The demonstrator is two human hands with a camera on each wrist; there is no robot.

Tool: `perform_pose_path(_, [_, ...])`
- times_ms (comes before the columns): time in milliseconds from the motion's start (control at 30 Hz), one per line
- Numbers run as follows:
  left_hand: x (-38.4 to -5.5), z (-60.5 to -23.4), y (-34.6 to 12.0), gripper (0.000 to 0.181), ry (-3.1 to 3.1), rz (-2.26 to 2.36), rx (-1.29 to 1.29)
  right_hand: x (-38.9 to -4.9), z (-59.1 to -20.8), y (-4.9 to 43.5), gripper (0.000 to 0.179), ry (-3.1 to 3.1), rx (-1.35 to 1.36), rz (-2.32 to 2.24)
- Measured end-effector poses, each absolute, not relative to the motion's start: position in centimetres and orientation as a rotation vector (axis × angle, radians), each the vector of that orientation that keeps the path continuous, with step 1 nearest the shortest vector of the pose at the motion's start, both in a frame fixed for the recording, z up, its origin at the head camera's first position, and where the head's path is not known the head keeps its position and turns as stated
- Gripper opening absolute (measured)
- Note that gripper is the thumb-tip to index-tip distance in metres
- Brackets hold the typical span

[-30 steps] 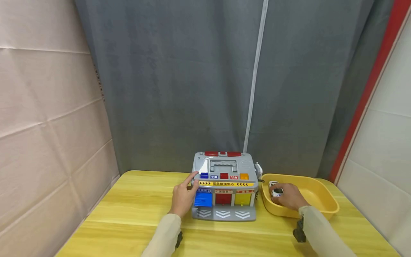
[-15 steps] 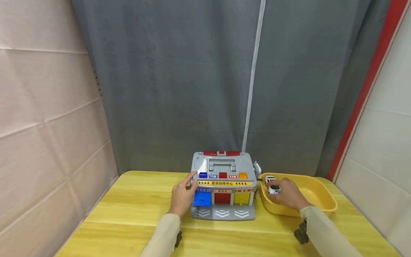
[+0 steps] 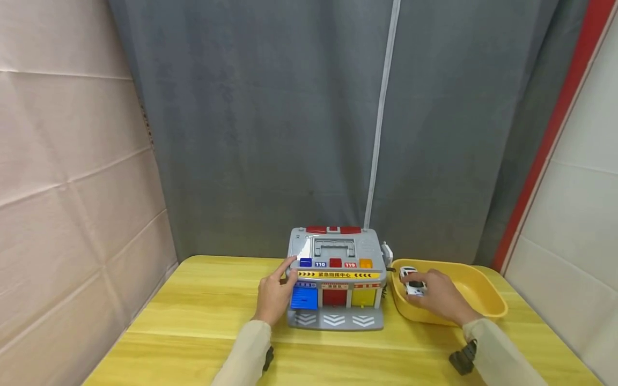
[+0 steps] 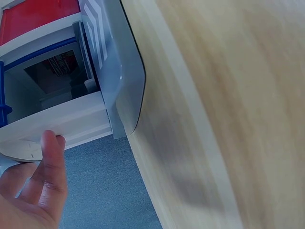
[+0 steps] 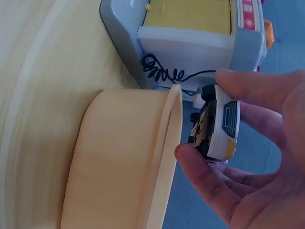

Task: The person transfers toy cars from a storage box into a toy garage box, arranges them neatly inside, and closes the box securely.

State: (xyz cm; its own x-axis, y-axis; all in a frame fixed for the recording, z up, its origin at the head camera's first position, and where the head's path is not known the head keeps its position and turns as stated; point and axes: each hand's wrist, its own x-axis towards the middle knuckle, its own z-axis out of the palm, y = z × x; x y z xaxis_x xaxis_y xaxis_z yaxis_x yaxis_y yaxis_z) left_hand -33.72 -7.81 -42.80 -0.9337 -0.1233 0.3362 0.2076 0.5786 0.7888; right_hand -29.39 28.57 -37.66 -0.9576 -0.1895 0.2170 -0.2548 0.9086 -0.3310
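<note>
My right hand (image 3: 444,296) grips a small white toy car (image 3: 413,282) between thumb and fingers, over the left end of the yellow basin (image 3: 490,317). In the right wrist view the toy car (image 5: 224,128) is tipped, its dark underside and wheels facing the basin's rim (image 5: 171,143). My left hand (image 3: 274,297) rests at the left front corner of a grey toy rescue station (image 3: 372,246). Its fingers (image 4: 51,157) lie against the station's pale side wall in the left wrist view. The blue garage door (image 3: 304,298) is swung up, and the compartment (image 4: 50,71) behind it shows.
Red (image 3: 335,297) and yellow (image 3: 363,298) garage doors are down beside the blue one. A coiled black cord (image 5: 164,71) hangs on the station's right side, near the basin. Behind the wooden table (image 3: 207,305) hangs a grey curtain (image 3: 270,134).
My right hand has raised the toy car within the basin area, first leftward, then slightly back right, and its wrist has swung right. The left hand stays at the station's corner.
</note>
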Motion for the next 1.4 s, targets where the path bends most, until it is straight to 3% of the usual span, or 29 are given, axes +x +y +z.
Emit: perform_pose_path(1400, [-33.7,-42.8,-7.9,0.039,-2.445,-1.301,-0.089,-24.6,-39.4,26.6,0.042,-2.867,0.791,0.729])
